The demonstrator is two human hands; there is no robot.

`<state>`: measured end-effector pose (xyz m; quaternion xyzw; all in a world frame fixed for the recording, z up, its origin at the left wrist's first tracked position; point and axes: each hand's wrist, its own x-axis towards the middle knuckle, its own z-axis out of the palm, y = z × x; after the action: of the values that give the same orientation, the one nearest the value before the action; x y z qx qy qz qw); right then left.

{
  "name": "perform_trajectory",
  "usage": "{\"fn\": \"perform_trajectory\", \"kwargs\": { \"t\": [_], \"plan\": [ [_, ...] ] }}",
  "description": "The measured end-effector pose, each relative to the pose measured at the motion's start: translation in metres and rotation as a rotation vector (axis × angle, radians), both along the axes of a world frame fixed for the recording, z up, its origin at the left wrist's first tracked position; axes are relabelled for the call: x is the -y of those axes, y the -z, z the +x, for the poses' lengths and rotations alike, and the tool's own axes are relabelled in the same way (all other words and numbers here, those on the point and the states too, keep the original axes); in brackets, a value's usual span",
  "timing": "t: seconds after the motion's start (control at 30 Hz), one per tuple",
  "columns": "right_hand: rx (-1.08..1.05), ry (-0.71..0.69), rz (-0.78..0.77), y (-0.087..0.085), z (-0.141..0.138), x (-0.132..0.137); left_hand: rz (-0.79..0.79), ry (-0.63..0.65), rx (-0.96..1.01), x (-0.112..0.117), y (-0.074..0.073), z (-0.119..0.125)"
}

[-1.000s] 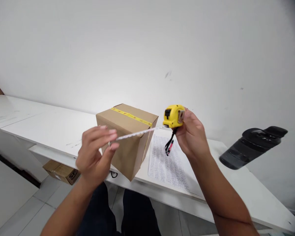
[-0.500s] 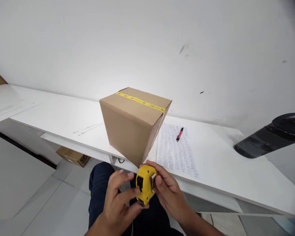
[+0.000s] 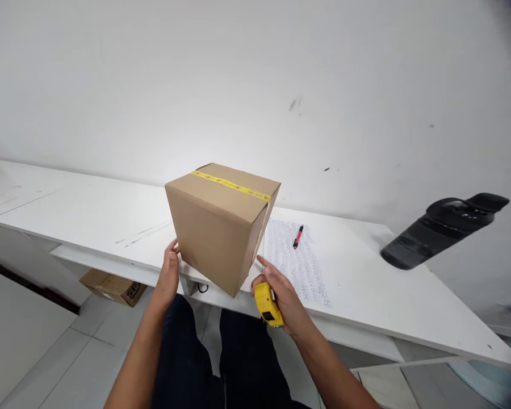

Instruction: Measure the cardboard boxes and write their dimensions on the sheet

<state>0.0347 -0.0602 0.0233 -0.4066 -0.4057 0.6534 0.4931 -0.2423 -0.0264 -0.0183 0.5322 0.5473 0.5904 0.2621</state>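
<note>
A brown cardboard box point(image 3: 208, 238) with yellow printed tape across its top stands at the front edge of the white table, one corner jutting over it. My left hand point(image 3: 169, 275) rests at the box's lower left side, fingers stretched out and partly hidden behind it. In my right hand point(image 3: 285, 298) is a yellow tape measure point(image 3: 268, 305), gripped beside the box's lower right corner. My right index finger points out toward the box; whether it touches is unclear. No blade shows drawn out of the tape measure.
Right of the box lies a written sheet of paper point(image 3: 298, 267) with a red and black pen point(image 3: 298, 237) on it. A dark bottle point(image 3: 426, 236) stands farther right on the white table point(image 3: 357, 284). Another carton point(image 3: 113, 287) sits on the floor below.
My left hand has let go of the tape measure and moved left to the box's side. My right hand keeps the tape measure, now turned and beside the box. The view has shifted slightly.
</note>
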Motion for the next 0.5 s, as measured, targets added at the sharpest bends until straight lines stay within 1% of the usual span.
{"fn": "perform_trajectory", "kwargs": {
  "t": [0.03,0.1,0.17,0.2,0.23,0.27,0.33,0.4,0.43,0.47,0.5],
  "plan": [
    [0.029,-0.054,-0.011,0.002,-0.001,-0.002,0.004,0.042,0.008,0.0,0.001,0.0],
    [0.077,-0.104,0.018,0.006,-0.003,-0.003,0.078,0.045,0.034,0.006,0.003,0.0],
    [0.127,-0.143,0.073,0.008,-0.001,0.001,0.19,-0.031,0.05,0.016,-0.002,-0.004],
    [0.159,-0.173,0.091,0.008,0.002,0.003,0.235,-0.075,0.028,0.021,-0.009,-0.007],
    [0.202,-0.214,0.099,0.008,0.004,0.006,0.268,-0.117,-0.022,0.027,-0.021,-0.011],
    [0.255,-0.256,0.1,0.008,0.007,0.01,0.288,-0.15,-0.098,0.031,-0.037,-0.013],
    [0.365,-0.34,0.095,0.006,0.011,0.017,0.304,-0.193,-0.284,0.037,-0.077,-0.015],
    [0.403,-0.432,0.104,0.003,0.01,0.023,0.289,-0.132,-0.448,0.036,-0.119,-0.011],
    [0.375,-0.465,0.106,0.002,0.007,0.025,0.258,-0.097,-0.509,0.032,-0.137,-0.007],
    [0.325,-0.478,0.1,0.002,0.003,0.027,0.223,-0.056,-0.56,0.026,-0.152,-0.002],
    [0.268,-0.471,0.087,0.003,-0.001,0.028,0.183,-0.017,-0.597,0.02,-0.164,0.003]
  ]
}}
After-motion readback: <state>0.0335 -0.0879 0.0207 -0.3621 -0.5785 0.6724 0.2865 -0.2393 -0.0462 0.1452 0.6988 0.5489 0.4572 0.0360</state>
